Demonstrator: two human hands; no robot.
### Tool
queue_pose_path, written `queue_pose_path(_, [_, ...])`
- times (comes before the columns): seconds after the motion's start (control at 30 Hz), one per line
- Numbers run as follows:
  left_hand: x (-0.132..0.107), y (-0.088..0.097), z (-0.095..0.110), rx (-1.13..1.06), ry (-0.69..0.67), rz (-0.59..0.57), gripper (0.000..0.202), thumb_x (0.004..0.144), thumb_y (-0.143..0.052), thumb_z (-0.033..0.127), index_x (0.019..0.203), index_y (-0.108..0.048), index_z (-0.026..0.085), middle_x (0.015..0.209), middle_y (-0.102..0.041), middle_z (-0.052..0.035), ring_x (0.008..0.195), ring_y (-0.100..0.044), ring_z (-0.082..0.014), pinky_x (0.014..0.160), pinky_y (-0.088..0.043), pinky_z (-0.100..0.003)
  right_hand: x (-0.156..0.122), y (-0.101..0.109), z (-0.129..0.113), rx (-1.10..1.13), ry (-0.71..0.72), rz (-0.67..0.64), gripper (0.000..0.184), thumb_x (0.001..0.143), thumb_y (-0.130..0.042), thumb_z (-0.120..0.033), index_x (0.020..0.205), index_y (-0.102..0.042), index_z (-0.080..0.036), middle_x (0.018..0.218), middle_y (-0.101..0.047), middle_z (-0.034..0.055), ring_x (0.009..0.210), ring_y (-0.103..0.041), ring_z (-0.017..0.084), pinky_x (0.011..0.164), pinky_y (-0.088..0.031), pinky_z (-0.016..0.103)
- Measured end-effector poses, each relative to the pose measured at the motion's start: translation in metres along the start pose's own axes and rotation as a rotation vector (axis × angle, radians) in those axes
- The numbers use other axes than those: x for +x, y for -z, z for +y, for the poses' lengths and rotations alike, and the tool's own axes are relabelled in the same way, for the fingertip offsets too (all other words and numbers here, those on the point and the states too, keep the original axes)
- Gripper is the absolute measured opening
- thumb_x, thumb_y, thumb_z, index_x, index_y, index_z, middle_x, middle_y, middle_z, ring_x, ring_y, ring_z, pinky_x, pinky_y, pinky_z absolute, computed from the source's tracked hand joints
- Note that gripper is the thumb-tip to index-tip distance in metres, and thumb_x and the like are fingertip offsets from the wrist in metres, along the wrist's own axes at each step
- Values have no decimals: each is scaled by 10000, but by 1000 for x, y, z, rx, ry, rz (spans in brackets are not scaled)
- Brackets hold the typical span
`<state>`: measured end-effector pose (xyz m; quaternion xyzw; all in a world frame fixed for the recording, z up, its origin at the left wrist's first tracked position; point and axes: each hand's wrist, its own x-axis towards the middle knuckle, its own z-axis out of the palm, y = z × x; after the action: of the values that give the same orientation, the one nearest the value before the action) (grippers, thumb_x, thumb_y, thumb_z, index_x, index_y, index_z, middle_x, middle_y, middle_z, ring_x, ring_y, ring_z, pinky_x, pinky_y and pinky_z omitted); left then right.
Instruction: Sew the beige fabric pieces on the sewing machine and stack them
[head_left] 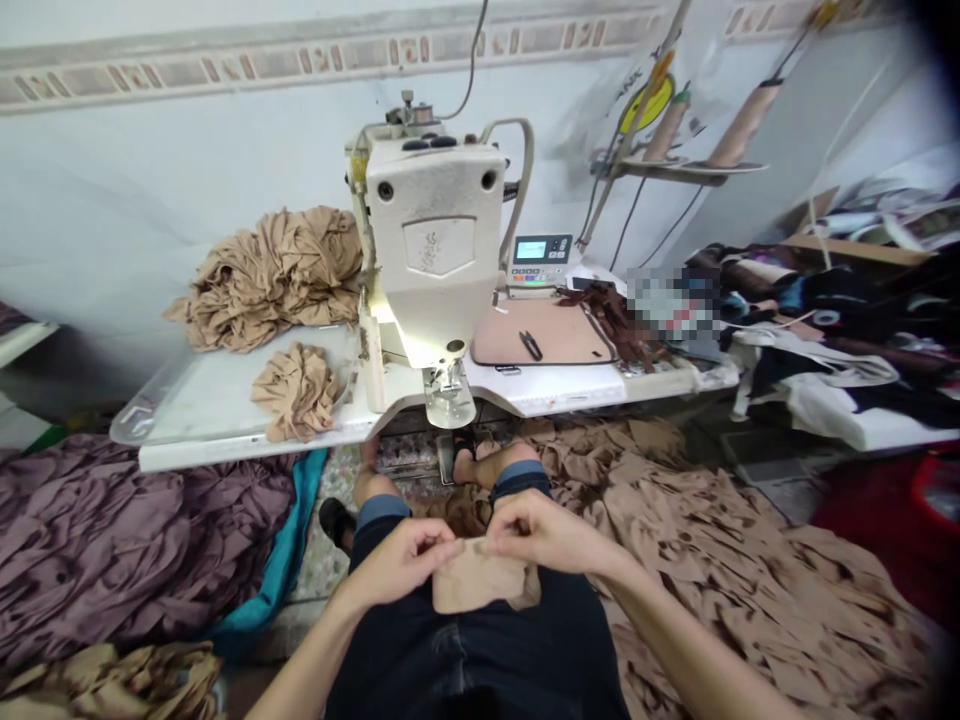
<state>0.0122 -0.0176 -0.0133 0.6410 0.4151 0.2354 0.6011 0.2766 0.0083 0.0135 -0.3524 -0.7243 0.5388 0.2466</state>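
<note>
A small tan fabric piece (480, 580) hangs over my lap, stretched between both hands by its upper edge. My left hand (409, 560) pinches the upper left corner between thumb and fingertips. At the upper right, my right hand (540, 532) pinches the same edge. The fabric's lower right side curls a little. Beyond my knees stands a white sewing machine (439, 210), its lit needle area (448, 385) facing me and apart from the fabric.
On the machine table (225, 445) lie a crumpled tan bundle (298, 390) and a larger tan heap (277, 270). Black thread snips (531, 346) rest on a pinkish mat (495, 330). Purple cloth (135, 540) and tan cloth (735, 560) cover the floor beside me. Thread cones (746, 125) stand upper right.
</note>
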Motion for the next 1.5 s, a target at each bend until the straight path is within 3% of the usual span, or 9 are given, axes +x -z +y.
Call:
queue_pose_path(0.1, [-3,9,-4,-33,-21,137,357,977,-698,492,894,-769,152,773,-651,-32,706,-544,-154,659,-418,-247,5,-7,7,86,-69,168,355,947,-741,-489,806,-827,-174,756,-725,44,681,-615,181,624,-448,264])
queue_pose_path(0.27, [-2,19,6,-24,-98,317,358,981,-708,441,1232,-801,203,765,-646,-20,658,-554,-156,625,-425,-247,19,-15,-4,73,-62,362,402,920,-755,-536,734,-799,-182,701,-673,38,652,-600,190,595,-430,286])
queue_pose_path(0.4, [-1,29,22,190,-216,365,263,1023,-653,373,1098,-863,233,942,-770,-98,868,-685,-229,766,-505,-296,20,-12,-33,-119,79,454,379,987,-710,-467,732,-790,-198,677,-636,32,628,-563,180,587,-395,302])
queue_pose_path(0.53, [4,33,33,285,-320,416,275,1045,-604,333,1007,-850,218,897,-761,-96,835,-683,-235,763,-498,-303,19,-7,-57,-266,224,524,311,1030,-668,-380,800,-804,-222,709,-656,47,666,-591,198,643,-435,326])
queue_pose_path(0.67, [14,33,46,236,-384,484,274,1048,-586,324,961,-820,212,881,-728,-85,824,-660,-231,759,-484,-293,30,1,-67,-249,224,640,309,1010,-690,-424,817,-815,-217,733,-675,66,657,-586,205,605,-439,333])
queue_pose_path(0.8, [28,37,63,129,-360,524,289,1033,-609,367,860,-766,196,813,-680,-44,776,-619,-201,737,-462,-268,49,14,-65,-136,176,745,410,930,-741,-537,704,-760,-196,663,-625,46,611,-528,184,561,-407,316])
queue_pose_path(1.0, [51,45,75,-40,-258,593,295,959,-704,442,847,-730,171,784,-674,-28,710,-577,-162,646,-428,-236,71,29,-51,112,76,746,509,806,-810,-651,641,-706,-181,626,-628,40,600,-514,180,579,-417,312])
queue_pose_path(1.2, [67,49,87,-176,-257,652,276,901,-769,421,938,-611,197,625,-460,80,562,-433,-105,550,-321,-203,80,35,-33,215,79,809,441,802,-837,-579,676,-749,-165,642,-643,28,619,-527,177,602,-401,302])
queue_pose_path(1.5, [90,56,96,-217,-301,653,357,888,-790,425,1048,-549,216,605,-427,110,521,-397,-95,528,-308,-196,94,45,-26,247,130,878,400,825,-816,-539,693,-762,-165,680,-711,34,676,-612,206,663,-457,305])
